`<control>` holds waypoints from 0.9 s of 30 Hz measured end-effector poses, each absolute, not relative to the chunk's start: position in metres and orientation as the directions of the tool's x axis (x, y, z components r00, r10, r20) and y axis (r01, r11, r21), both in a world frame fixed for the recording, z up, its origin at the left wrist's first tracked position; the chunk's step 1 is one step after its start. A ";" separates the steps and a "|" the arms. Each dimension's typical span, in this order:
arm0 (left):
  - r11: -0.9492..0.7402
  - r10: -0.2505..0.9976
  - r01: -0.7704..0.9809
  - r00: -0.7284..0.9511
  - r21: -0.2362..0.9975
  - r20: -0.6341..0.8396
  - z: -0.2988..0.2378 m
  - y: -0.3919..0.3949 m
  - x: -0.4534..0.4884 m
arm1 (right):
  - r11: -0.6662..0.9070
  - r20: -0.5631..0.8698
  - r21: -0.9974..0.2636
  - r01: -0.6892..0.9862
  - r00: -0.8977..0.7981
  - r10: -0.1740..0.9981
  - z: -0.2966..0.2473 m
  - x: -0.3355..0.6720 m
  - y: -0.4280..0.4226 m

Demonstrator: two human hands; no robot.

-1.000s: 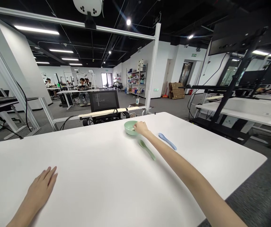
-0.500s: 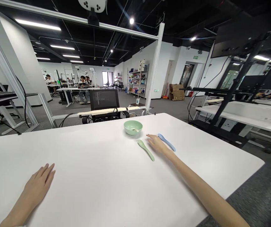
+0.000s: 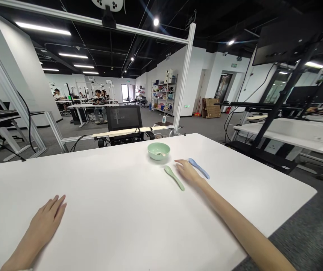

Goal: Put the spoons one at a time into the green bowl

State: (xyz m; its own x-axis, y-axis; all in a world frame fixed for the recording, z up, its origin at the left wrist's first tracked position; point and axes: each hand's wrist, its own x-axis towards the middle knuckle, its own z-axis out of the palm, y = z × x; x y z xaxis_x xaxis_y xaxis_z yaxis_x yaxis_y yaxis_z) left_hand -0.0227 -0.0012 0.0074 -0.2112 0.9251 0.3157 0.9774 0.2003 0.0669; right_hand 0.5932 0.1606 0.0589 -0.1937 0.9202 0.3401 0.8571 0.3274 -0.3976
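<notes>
Bowl (image 3: pixel 153 153): pale green, upright, just beyond the right hand (image 3: pixel 188 171) and to its left.
Small piece (image 3: pixel 161 154): inside the bowl, pale with a pinkish end; too small to identify.
Right hand's pose: palm down, fingers extended and slightly bent, grasping nothing; its undersides are hidden, so contact with the table (image 3: pixel 107 203) is hard to confirm.
Green spoon (image 3: pixel 175 178): just left of the right hand, apart from it, rounded end pointing away from the person.
Blue spoon (image 3: pixel 200 169): just right of the right hand, rounded end nearest the knuckles; whether they touch cannot be told.
Left hand (image 3: pixel 46 222): well left of the right hand and closer to the person, laid out flat, palm down, fingers almost straight, thumb a little apart, grasping nothing.
Forearms: both cut off at the bottom edge.
Table's extent: white, beneath both hands, its near side out of the picture.
Chair (image 3: pixel 124 118): black, beyond the bowl, lower part hidden behind the table.
Seated people (image 3: pixel 98 98): far beyond the left hand, small and partly hidden; their handwork is hard to make out.
</notes>
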 end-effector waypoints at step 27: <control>0.183 0.932 0.976 -0.209 0.114 0.296 0.013 -0.005 -0.016 | 0.201 0.308 -0.382 0.902 -0.081 0.948 0.158 0.499 0.207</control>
State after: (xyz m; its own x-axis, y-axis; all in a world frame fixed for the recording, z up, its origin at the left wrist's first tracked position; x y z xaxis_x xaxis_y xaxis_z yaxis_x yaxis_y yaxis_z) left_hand -0.0158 -0.0049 0.0129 -0.2094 0.9319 0.2961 0.9765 0.1832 0.1139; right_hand 0.4992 0.2070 0.1578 -0.0811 0.9480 0.3078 0.9020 0.2012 -0.3819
